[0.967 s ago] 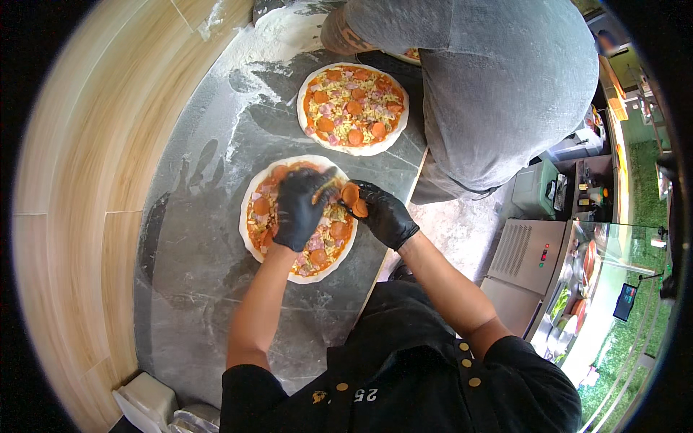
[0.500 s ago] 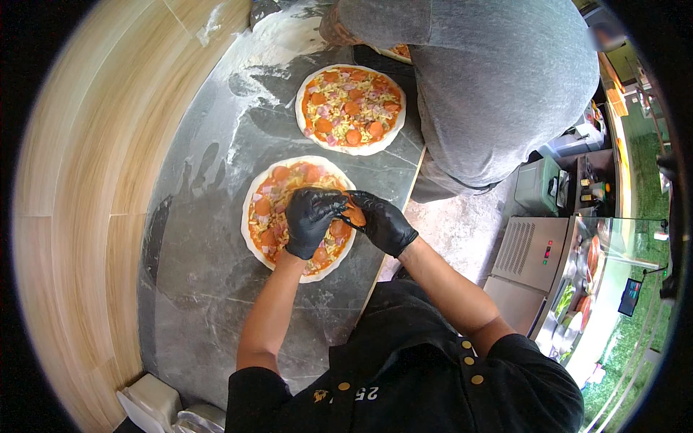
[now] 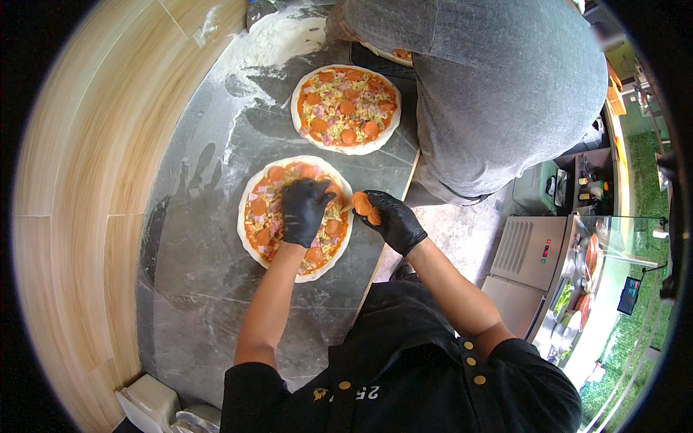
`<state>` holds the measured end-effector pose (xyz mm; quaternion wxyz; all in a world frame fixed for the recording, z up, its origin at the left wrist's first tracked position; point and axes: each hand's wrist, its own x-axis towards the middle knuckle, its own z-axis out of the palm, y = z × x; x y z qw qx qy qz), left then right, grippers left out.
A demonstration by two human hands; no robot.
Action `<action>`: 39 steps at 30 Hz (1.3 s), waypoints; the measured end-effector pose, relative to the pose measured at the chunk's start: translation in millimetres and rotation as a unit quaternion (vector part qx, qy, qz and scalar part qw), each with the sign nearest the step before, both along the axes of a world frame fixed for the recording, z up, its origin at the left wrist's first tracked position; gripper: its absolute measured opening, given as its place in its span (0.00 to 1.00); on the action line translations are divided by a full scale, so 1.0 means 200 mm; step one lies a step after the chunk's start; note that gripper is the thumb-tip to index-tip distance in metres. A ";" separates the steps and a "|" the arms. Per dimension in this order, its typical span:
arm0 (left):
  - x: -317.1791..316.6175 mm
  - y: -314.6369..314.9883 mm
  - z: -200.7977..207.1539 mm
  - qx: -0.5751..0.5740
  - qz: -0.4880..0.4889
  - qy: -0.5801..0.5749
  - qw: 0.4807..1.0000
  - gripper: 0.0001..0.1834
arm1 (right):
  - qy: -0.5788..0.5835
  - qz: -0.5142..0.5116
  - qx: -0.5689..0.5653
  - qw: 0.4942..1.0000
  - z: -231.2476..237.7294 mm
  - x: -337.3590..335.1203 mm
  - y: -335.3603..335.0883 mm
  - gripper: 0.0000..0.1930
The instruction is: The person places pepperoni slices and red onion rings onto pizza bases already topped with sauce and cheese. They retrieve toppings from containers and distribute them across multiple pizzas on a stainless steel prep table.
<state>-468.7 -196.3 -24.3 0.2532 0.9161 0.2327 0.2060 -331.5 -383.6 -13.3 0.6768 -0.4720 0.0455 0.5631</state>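
An unbaked pizza (image 3: pixel 249 244) with red sauce, grated cheese, pink ham pieces and pepperoni lies on the grey stone counter before me. My left hand (image 3: pixel 304 209), in a black glove, rests over its middle with the fingers reaching down onto the topping. One pepperoni slice (image 3: pixel 334 190) shows beside those fingertips; the hand covers part of the pizza. Just off the pizza's right edge, my gloved right hand (image 3: pixel 394 225) is closed around a few pepperoni slices (image 3: pixel 363 206).
A second topped pizza (image 3: pixel 346 108) lies farther back, and part of a third (image 3: pixel 393 54) shows beyond it. A co-worker in grey (image 3: pixel 505 94) bends over the counter at the far right. Flour (image 3: pixel 278 43) dusts the back left. White containers (image 3: pixel 151 400) stand at lower left.
My hands have moved apart. The left has gone from the right hand's pepperoni back onto the pizza, while the right has shifted slightly right, still holding slices.
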 end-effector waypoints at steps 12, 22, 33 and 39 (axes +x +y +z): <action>-0.26 -0.11 0.20 -0.024 -0.038 -0.070 0.997 0.12 | -0.111 0.076 -0.005 0.991 0.04 -0.22 0.21 0.11; -0.60 -0.05 -0.03 -0.181 0.140 -0.048 0.972 0.11 | -0.140 0.074 -0.059 0.986 0.05 -0.24 0.34 0.12; -0.45 -0.07 0.03 -0.279 0.147 -0.117 0.942 0.15 | -0.095 0.109 -0.016 0.989 0.02 -0.28 0.37 0.11; -0.31 -0.02 -0.04 -0.241 0.159 -0.047 0.956 0.14 | 0.008 0.016 0.041 0.999 0.02 -0.16 0.23 0.08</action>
